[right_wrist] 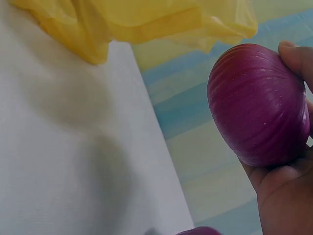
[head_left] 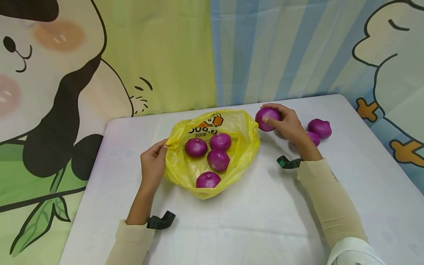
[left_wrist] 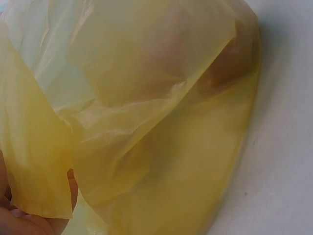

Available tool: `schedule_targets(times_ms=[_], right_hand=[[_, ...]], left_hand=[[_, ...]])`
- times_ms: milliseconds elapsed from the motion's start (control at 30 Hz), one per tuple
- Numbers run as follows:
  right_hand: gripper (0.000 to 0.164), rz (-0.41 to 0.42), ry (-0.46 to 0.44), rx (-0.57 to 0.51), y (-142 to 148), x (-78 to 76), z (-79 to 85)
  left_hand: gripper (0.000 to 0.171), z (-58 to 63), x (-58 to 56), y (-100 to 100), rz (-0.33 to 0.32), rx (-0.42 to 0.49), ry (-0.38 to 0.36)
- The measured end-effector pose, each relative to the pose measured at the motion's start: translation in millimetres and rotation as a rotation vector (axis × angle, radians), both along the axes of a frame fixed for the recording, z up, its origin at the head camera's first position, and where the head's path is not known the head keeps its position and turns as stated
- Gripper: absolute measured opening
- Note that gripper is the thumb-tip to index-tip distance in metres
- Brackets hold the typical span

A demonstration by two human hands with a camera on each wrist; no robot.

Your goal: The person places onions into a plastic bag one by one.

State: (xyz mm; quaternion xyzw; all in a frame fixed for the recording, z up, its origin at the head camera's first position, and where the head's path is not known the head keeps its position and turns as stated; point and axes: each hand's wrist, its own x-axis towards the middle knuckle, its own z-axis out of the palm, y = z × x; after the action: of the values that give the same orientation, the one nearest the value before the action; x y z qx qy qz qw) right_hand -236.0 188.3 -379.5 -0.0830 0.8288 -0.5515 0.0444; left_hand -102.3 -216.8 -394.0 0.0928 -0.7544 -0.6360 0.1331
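My left hand (head_left: 153, 165) pinches the left rim of a yellow plastic bag (head_left: 246, 162) that gapes open on the table. Several purple onions (head_left: 196, 148) lie inside it. In the left wrist view the bag's thin wall (left_wrist: 186, 161) fills most of the picture, with part of the hand at the lower left. My right hand (head_left: 291, 127) grips another purple onion (head_left: 264, 116), raised just beside the bag's upper right rim. The right wrist view shows this onion (right_wrist: 257, 105) held between thumb and fingers, apart from the bag.
Two more onions (head_left: 319, 128) rest on the white table (head_left: 251, 224) to the right, one partly hidden by the right hand. Behind the table hangs a cartoon-printed cloth (head_left: 175, 55). Each wrist wears a small black device (head_left: 161, 221).
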Motion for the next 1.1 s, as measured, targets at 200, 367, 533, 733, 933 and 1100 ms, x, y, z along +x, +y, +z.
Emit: schedule_targets(times_ms=[200, 367, 533, 733, 933, 1100], right_hand=[[0.052, 0.051, 0.048, -0.023, -4, -0.4, 15.1], [0.048, 0.112, 0.118, -0.107, -9, 0.6, 28.0], [0.045, 0.183, 0.15, -0.208, -18, 2.9, 37.4], [0.042, 0.256, 0.131, -0.304, -37, 5.4, 43.5], [0.045, 0.34, 0.065, -0.192, -54, 7.1, 55.2], [0.045, 0.442, 0.052, -0.131, -64, 5.7, 61.1]], left_hand=[[0.028, -0.6, 0.3, 0, -0.002, -0.002, 0.006], [0.028, -1.0, 0.1, 0, 0.004, -0.005, 0.007], [0.028, -0.5, 0.5, 0, 0.006, -0.008, 0.007], [0.027, 0.3, 0.9, 1, 0.004, -0.007, 0.014], [0.028, 0.9, 1.8, 0, 0.01, -0.016, 0.014], [0.028, 0.7, 1.6, 0, 0.005, -0.008, 0.012]])
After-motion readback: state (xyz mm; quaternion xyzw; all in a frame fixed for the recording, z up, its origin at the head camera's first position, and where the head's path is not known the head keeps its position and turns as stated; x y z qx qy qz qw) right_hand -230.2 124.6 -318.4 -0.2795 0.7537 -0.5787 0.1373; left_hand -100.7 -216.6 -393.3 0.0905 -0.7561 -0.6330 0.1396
